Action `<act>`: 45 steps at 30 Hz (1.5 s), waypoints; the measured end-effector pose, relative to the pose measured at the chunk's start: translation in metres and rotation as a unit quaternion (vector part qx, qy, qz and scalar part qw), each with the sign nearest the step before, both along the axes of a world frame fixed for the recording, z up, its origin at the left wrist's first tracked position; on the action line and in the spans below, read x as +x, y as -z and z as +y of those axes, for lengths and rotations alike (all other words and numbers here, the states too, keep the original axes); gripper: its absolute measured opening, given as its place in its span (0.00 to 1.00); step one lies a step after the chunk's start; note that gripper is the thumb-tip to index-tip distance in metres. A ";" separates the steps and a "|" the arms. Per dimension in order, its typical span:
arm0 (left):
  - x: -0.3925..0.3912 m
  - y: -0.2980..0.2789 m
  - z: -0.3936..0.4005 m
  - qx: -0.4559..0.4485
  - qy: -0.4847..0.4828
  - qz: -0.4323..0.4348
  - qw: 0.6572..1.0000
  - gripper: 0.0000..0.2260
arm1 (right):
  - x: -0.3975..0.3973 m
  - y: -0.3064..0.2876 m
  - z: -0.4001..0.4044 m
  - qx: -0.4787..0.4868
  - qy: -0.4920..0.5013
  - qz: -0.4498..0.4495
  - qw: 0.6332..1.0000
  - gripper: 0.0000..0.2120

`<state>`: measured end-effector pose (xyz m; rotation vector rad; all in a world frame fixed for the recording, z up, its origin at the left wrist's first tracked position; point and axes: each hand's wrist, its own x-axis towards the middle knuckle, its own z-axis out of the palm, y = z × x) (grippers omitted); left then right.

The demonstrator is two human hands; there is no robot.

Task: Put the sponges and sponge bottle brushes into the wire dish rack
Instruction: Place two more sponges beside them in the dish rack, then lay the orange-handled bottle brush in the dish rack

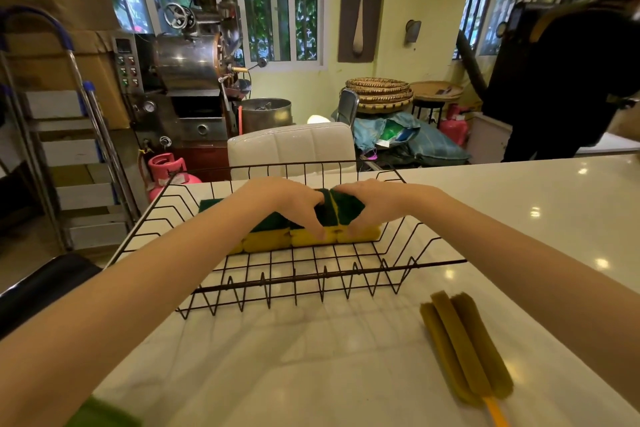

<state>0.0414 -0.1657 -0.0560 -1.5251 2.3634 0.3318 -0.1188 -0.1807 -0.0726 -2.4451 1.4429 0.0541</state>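
A black wire dish rack (325,279) stands on the white counter. Inside it lies a row of several yellow sponges with green scouring tops (273,238). My left hand (277,199) and my right hand (370,199) both reach into the rack, fingers pressed on the sponges at the right end of the row, thumbs meeting over one sponge (332,234). Three olive sponge bottle brushes (464,347) with orange handles lie on the counter to the right of the rack, near my right forearm.
The white marble counter (311,374) stretches to the right. A green blurred object (104,414) shows at the bottom left edge. Behind the counter are a white chair (291,146), a coffee roaster (187,80), a pink gas cylinder (166,173) and a person in black (561,80) at the right.
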 end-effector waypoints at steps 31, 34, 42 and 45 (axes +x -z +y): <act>-0.089 0.024 0.163 -0.018 0.282 0.212 0.935 0.34 | -0.087 0.031 0.272 0.006 0.253 -0.318 0.914 0.34; -0.091 0.030 0.165 -0.023 0.280 0.175 0.944 0.35 | -0.088 0.037 0.280 0.014 0.285 -0.298 0.911 0.39; -0.091 0.040 0.163 -0.075 0.267 0.205 0.939 0.25 | -0.083 0.042 0.287 0.077 0.304 -0.230 0.921 0.39; -0.091 0.042 0.163 -0.087 0.265 0.215 0.936 0.22 | -0.086 0.038 0.284 0.123 0.292 -0.245 0.916 0.24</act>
